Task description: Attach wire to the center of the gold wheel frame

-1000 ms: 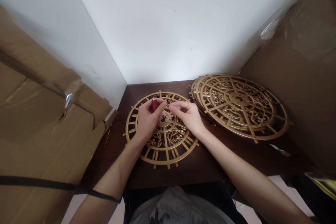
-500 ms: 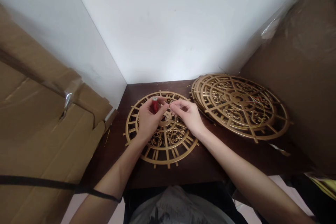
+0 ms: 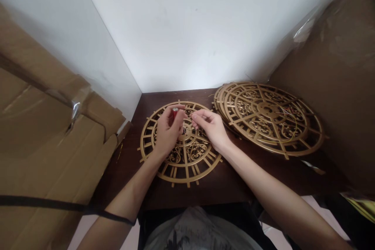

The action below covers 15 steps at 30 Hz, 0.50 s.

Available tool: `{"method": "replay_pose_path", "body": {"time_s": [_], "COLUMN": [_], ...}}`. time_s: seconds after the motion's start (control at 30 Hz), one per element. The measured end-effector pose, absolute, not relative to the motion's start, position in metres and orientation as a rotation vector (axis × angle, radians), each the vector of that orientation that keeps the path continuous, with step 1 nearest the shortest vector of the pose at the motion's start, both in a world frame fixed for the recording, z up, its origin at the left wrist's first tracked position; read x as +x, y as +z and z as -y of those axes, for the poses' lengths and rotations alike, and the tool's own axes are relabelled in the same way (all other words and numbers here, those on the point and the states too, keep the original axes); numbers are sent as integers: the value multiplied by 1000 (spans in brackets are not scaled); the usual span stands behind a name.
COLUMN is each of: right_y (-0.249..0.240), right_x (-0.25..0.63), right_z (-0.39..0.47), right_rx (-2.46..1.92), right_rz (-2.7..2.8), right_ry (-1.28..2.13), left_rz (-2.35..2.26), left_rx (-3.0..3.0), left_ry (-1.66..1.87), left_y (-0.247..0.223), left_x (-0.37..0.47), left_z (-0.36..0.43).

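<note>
A round gold openwork clock dial (image 3: 188,180) lies flat on the dark tabletop in front of me. Over its upper middle, my left hand (image 3: 169,131) is closed around a red cylinder (image 3: 175,112) with a silver end, which looks like a battery. Most of the cylinder is hidden by the fingers. My right hand (image 3: 211,125) is just right of it, thumb and forefinger pinched together above the dial. Whatever is in that pinch is too small to make out. Thin wires show near the dial's hub, partly covered by my left hand.
More gold dials (image 3: 265,119) are stacked at the right, with thin coloured wires on the top one. Cardboard (image 3: 43,133) stands at the left and more cardboard (image 3: 331,86) at the right. A white wall (image 3: 205,31) rises behind the dark table (image 3: 202,197).
My left thumb has lifted away from the right fingertips, and a small gap has opened between the hands. The red cylinder is now more covered by the left fingers.
</note>
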State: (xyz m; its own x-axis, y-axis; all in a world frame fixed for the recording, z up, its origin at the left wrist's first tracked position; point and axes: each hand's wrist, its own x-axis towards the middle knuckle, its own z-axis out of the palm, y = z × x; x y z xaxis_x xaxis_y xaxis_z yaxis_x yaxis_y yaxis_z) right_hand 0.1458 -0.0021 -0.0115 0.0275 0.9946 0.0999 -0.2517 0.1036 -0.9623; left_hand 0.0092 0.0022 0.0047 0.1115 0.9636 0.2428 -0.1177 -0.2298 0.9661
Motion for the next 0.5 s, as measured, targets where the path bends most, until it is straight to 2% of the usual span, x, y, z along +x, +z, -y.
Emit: {"method": "replay_pose_path", "body": {"time_s": [0.23, 0.5], "right_y": [-11, -9], "right_x": [146, 146], "right_z": [2, 4], "right_rx": [-992, -962], "right_rz": [1091, 1098], "right_ry": [1191, 1183], "left_rz": [-775, -839], "left_rx": [1332, 1442], "left_ry": [1467, 1352], "left_y": [9, 8], "left_x": [6, 8], "left_z": [0, 4]}}
